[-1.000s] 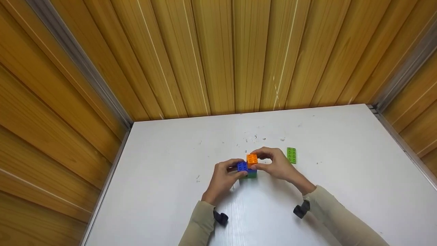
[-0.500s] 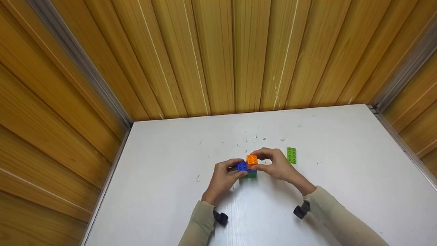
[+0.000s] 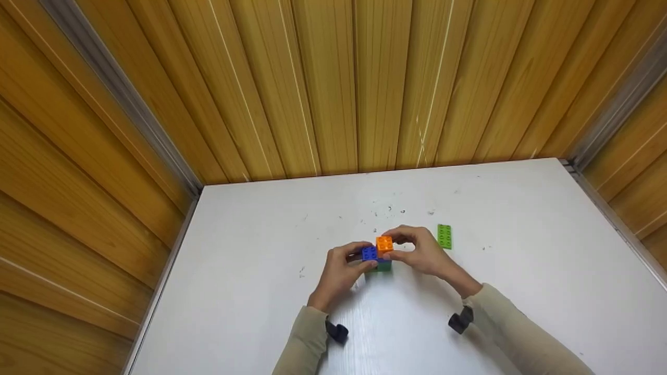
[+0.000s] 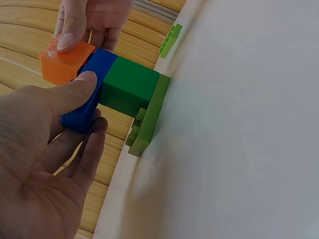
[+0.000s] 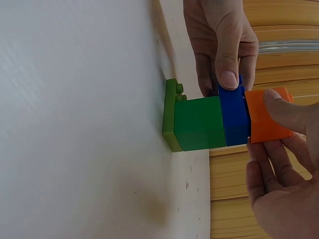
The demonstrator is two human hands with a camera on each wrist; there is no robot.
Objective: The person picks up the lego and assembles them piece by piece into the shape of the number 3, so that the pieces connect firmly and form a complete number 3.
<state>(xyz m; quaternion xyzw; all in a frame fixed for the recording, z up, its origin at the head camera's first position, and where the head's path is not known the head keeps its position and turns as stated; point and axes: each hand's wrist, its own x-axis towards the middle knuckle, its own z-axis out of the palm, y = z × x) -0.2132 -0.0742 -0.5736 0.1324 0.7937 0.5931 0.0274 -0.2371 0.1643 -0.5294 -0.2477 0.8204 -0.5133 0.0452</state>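
Note:
A small stack of toy building bricks stands between the hands. Lowest is a light green plate (image 4: 154,117), bearing a dark green block (image 3: 384,266). Across that block lies a blue brick (image 3: 369,253), its left end jutting past it. My left hand (image 3: 340,272) pinches this left end between thumb and fingers. An orange brick (image 3: 384,244) sits over the right end of the blue brick, pinched by my right hand (image 3: 421,253). In the right wrist view a thin dark gap shows between orange and blue; whether the studs are engaged I cannot tell.
A loose light green plate (image 3: 444,236) with studs lies on the white table (image 3: 250,291), beyond my right hand. Wood-patterned panels (image 3: 333,88) rise behind the table and at both sides. Small dark marks dot the tabletop.

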